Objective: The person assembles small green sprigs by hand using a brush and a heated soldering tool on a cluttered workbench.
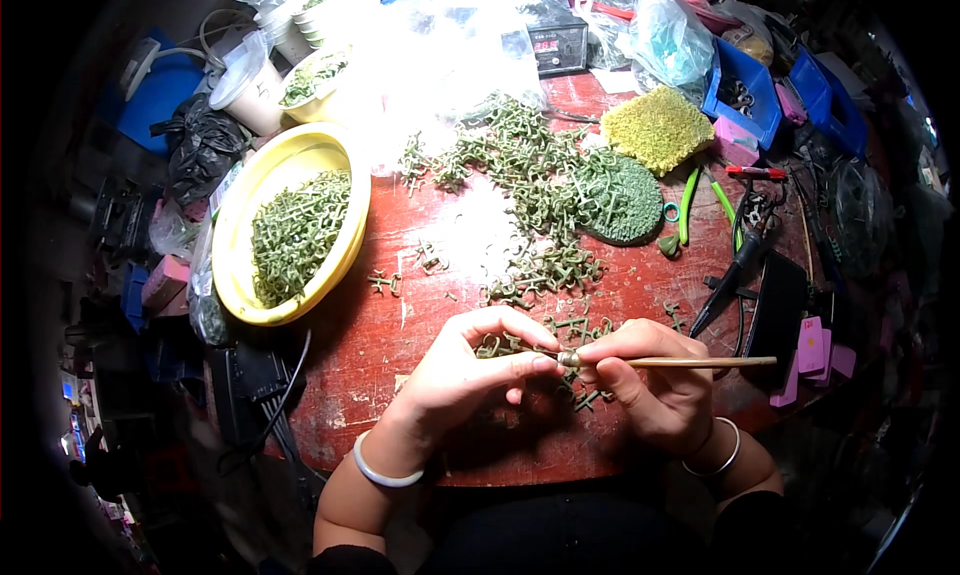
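My left hand (462,363), palm turned up, curls round a few small green branched pieces (497,345) and pinches near the tool tip with thumb and forefinger. My right hand (662,387) grips a slender wooden-handled tool (725,362) with a metal collar, pointing left. Its working tip meets my left fingertips and is too small to make out. Loose green pieces lie under and beyond my hands. Farther off, a large heap of the same pieces (525,165) spreads over the red tabletop (400,415).
At left stands a yellow basin (238,265) of green pieces. Beyond the heap are a round green textured disc (632,220) and a yellow-green block (658,127). Green-handled pliers (690,205), a black pen-like tool (725,287) and blue bins (742,93) are at right. A display box (560,48) stands behind.
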Tool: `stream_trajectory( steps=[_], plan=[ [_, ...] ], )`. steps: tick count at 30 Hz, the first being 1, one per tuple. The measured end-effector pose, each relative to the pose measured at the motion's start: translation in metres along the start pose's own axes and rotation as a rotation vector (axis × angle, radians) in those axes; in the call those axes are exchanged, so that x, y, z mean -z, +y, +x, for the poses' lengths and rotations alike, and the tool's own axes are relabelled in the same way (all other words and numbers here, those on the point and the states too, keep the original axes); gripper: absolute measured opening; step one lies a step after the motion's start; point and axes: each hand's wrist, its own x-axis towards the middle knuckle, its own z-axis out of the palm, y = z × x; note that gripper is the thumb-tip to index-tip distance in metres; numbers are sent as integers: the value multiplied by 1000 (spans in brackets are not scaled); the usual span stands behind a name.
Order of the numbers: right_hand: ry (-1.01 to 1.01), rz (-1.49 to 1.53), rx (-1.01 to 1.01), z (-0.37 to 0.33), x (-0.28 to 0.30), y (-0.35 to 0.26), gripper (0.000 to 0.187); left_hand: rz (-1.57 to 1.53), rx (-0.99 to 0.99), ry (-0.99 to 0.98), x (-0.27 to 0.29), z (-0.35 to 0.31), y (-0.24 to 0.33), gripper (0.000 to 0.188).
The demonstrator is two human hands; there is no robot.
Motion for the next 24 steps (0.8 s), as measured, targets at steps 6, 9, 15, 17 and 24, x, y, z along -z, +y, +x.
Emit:
stream_trajectory(
  steps=[6, 9, 15, 17, 24],
  plan=[
    [-14, -72, 28, 2, -1, -2, 15, 11, -1, 9, 0, 1, -1, 18],
    [-16, -26, -1, 1, 0, -2, 14, 8, -12, 19, 0, 0, -2, 19],
    [69, 19, -25, -3, -1, -4, 13, 62, 57, 57, -7, 0, 7, 21],
    [178, -15, -174, -1, -7, -5, 14, 87, 106, 75, -7, 1, 6, 21],
    [68, -244, -95, 7, -6, 3, 23, 279, -36, 5, -11, 0, -1, 25]
  ],
)
